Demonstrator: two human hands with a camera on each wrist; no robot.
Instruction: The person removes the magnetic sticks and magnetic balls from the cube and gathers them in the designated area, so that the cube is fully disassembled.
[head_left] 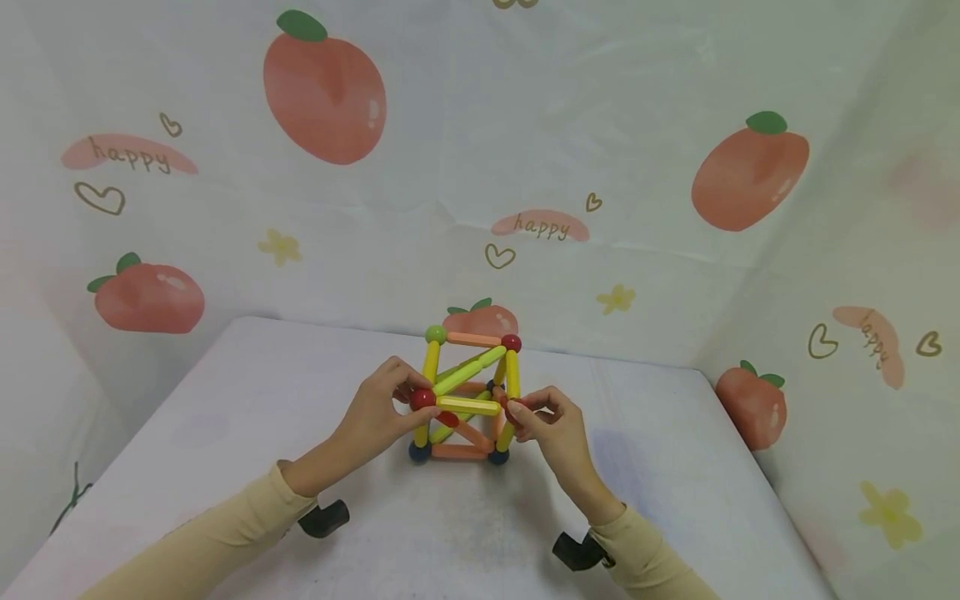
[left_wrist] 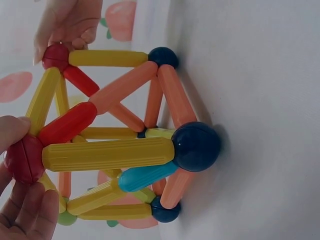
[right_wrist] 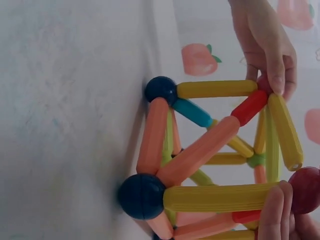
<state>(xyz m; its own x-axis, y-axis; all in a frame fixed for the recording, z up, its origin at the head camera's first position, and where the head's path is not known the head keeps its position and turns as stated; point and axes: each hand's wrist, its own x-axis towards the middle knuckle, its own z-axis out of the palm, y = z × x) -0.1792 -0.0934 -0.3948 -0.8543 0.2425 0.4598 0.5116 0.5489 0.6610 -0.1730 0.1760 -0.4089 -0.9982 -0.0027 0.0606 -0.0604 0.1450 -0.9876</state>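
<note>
A cube-like frame of coloured rods and balls point(head_left: 459, 451) stands on the table between both hands. My left hand point(head_left: 378, 408) grips the red ball point(left_wrist: 24, 159) at its upper front left corner, thumb on one side and fingers on the other. At the upper front right corner, my right hand point(head_left: 553, 427) pinches another red ball point(right_wrist: 306, 190). A yellow rod point(head_left: 468, 406) runs from the left ball toward the right one; in the right wrist view its end shows a small gap from that ball. Dark blue balls point(left_wrist: 197, 146) form the base corners, joined by orange rods point(right_wrist: 152, 135).
The white-covered table point(head_left: 660, 483) extends around the frame. Behind it hangs a pale cloth point(head_left: 450, 125) printed with red fruit. A green ball point(head_left: 436, 335) and a further red ball point(head_left: 512, 343) top the back corners. Black camera mounts point(head_left: 324, 518) sit at the wrists.
</note>
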